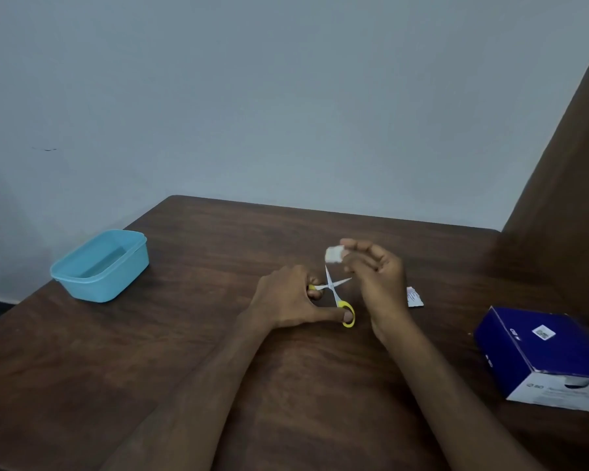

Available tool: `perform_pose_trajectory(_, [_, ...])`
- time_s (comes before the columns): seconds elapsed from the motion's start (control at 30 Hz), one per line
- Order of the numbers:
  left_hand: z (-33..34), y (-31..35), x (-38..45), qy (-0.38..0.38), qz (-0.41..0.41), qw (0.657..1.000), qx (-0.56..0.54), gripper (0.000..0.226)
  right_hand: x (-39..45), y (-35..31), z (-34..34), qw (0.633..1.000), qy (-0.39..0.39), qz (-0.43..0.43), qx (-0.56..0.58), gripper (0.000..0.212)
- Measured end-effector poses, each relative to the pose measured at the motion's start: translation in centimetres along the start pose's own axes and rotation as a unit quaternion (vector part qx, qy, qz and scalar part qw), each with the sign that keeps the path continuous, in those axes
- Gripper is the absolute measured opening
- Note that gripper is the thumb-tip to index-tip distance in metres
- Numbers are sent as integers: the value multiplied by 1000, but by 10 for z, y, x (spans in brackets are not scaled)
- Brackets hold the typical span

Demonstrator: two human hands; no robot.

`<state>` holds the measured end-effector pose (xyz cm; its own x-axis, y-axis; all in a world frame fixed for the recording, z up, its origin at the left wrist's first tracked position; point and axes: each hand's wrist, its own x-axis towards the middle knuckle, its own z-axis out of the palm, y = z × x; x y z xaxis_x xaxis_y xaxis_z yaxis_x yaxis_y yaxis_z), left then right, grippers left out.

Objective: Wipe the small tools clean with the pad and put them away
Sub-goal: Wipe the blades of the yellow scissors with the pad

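- Wiping is in hand: scissors (334,289) (blades spread) are gripped by the left hand (288,299).
- Pad (334,254) is pinched by the right hand (376,277), just above the blades.
- Next, each blade should be stroked.

free: bare table (218,334) between tub and hands | obstacles: blue tub (100,265) far left, box (541,356) right
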<state>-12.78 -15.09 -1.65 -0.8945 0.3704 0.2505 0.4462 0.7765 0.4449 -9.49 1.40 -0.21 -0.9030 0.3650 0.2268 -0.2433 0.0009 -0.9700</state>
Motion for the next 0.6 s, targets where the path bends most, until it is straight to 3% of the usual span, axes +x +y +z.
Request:
perform_pose_trajectory(0.1, [3, -7, -1, 29, -7, 994, -102, 88, 6, 8, -10, 995, 73, -43, -52, 16])
perform_pose_trajectory(0.2, [5, -14, 3, 41, 4, 985, -168, 86, 2, 12, -16, 989, 2, -39, -144, 20])
perform_pose_trajectory(0.27, [6, -13, 5, 32, -2, 988, -148, 89, -4, 9, -11, 993, -73, 13, -92, 27])
perform_pose_trajectory(0.33, [5, -11, 7, 27, -16, 990, -137, 89, -6, 7, -5, 994, -98, 42, -30, 30])
perform_pose_trajectory(0.6, [6, -7, 9, 1, -61, 994, -90, 90, 4, 7, -6, 989, 17, 69, 126, 28])
